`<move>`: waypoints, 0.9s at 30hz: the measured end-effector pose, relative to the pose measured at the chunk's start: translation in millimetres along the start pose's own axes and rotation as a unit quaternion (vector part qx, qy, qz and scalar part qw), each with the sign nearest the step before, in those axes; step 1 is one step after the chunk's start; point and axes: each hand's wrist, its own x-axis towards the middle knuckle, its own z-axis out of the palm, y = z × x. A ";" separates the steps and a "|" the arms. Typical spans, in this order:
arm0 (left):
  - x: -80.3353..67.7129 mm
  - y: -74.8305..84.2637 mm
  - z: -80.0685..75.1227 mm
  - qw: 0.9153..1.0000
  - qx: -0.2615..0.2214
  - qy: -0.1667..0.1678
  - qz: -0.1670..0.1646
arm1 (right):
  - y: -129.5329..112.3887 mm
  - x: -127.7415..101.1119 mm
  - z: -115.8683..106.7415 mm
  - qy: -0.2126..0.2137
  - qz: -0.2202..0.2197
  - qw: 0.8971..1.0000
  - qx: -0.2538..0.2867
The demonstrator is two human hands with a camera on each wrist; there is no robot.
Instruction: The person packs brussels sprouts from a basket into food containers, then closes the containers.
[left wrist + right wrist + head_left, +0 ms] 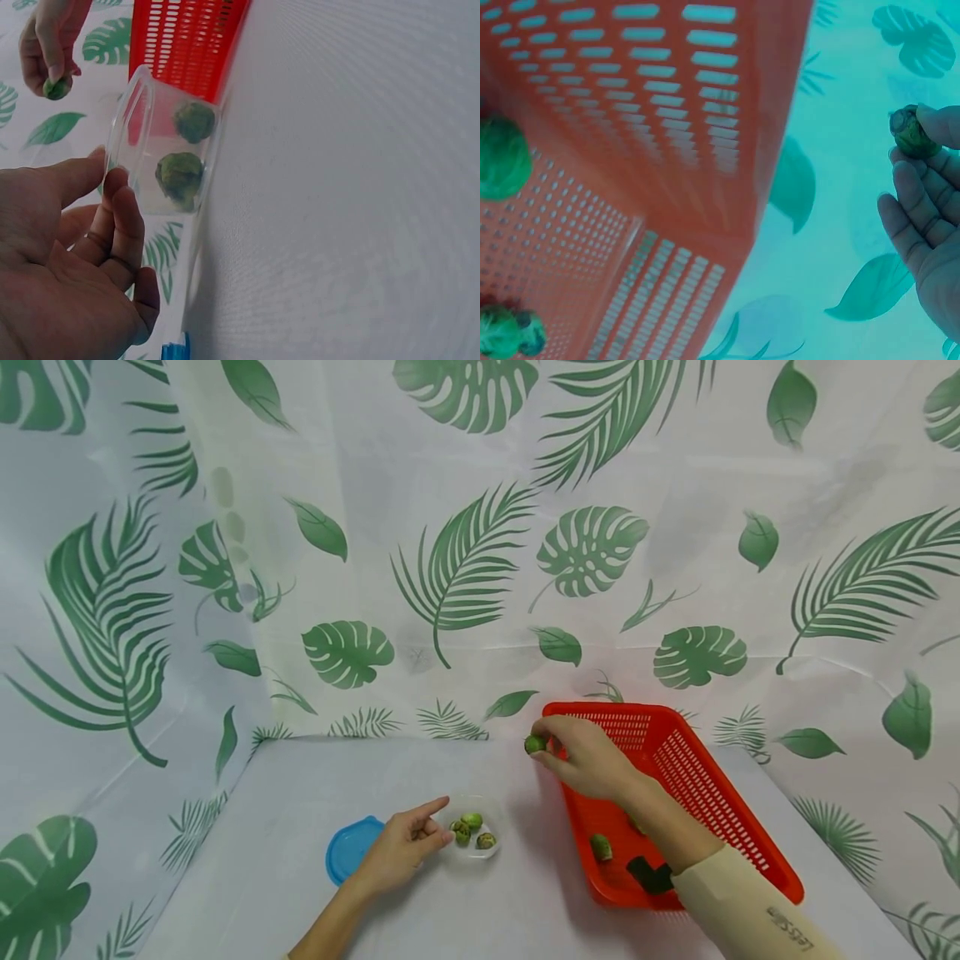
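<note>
The right hand (585, 752) pinched a small, round green sprout (535, 744) between thumb and fingertips, up by the far left part of the red, perforated plastic basket (588, 814); so small a thing probably needed only a fingertip hold. The left hand (405, 843) was at the left rim of the small, clear plastic container (472, 856), forefinger nearly straight and other fingers bent; whether they gripped the rim or merely touched it could not be told, though the placing suggested steadying so light a vessel. Three leafy sprouts (472, 821) lay inside. The flat blue plastic lid (348, 853) lay partly behind the left hand, presumably off to leave the container's mouth free
</note>
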 end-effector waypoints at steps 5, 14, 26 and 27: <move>0.1 0.4 0.4 1.000 0.002 -0.002 0.007 | -10.0 2.9 1.2 -0.004 -0.008 1.000 0.006; 0.5 0.4 0.7 1.000 0.004 0.000 0.008 | -31.2 8.5 -0.1 0.003 -0.014 1.000 0.013; -0.2 -0.1 1.1 1.000 0.001 0.004 0.001 | -59.4 13.3 14.2 0.002 0.006 0.999 0.052; -0.3 0.1 1.4 1.000 0.001 0.003 0.000 | -61.1 13.1 15.6 0.003 0.010 0.998 0.058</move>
